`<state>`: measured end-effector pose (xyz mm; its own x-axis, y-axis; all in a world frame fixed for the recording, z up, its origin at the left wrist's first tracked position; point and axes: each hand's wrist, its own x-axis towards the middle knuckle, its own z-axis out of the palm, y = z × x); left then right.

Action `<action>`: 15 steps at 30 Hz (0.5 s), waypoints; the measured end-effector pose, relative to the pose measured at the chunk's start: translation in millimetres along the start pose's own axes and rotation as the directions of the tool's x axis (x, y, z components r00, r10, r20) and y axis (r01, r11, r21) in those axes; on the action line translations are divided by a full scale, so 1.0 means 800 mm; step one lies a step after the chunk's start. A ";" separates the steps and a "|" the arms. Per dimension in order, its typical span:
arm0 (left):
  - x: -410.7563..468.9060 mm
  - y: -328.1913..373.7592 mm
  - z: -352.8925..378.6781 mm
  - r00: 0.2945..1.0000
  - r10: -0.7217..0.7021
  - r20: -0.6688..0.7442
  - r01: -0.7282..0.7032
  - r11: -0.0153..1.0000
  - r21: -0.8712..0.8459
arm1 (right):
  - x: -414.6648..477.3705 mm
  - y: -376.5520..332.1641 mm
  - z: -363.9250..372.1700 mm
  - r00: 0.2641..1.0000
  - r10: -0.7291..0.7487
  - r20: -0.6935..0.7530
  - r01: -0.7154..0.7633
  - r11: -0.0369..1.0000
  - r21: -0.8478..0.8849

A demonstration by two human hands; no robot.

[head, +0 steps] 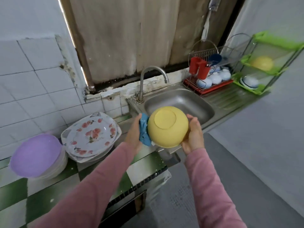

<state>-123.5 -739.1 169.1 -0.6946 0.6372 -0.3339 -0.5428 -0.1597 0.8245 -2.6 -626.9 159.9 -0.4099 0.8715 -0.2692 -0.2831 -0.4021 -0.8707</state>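
Note:
A yellow plastic bowl (167,127) is held bottom-up between both hands, in front of the steel sink (181,102). My right hand (192,135) grips the bowl's right side and rim, fingers curled round it. My left hand (134,130) holds a crumpled blue cloth (144,130) against the bowl's left side. The bowl's inside is hidden from view.
A stack of flowered plates (92,134) and a stack topped by a purple plate (36,155) sit on the green-checked counter (65,178) at left. A curved tap (153,74) stands behind the sink. Right of it are a dish rack (212,74) with bowls and a green mesh shelf (263,63).

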 end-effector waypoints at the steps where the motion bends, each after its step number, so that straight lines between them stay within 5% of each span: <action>1: -0.002 -0.010 0.020 0.999 -0.023 0.048 0.019 0.997 0.069 | 0.005 -0.011 -0.017 1.000 -0.030 -0.008 0.030 0.999 -0.043; 5: 0.013 -0.064 0.099 0.969 -0.161 0.189 0.135 0.980 0.145 | 0.024 -0.065 -0.100 0.992 -0.122 -0.023 0.107 0.936 -0.336; 10: 0.017 -0.128 0.223 0.940 -0.228 0.255 0.195 0.970 0.148 | 0.051 -0.132 -0.209 0.969 -0.238 0.058 0.212 0.695 -0.687; 15: 0.028 -0.186 0.334 0.912 -0.247 0.327 0.206 0.966 0.157 | 0.086 -0.176 -0.309 0.909 -0.401 0.118 0.324 0.497 -0.805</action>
<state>68.2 -499.6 161.0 -0.3449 0.8674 -0.3587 -0.5932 0.0948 0.7994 223.4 -440.6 162.2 -0.3613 0.9198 0.1531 0.4248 0.3085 -0.8511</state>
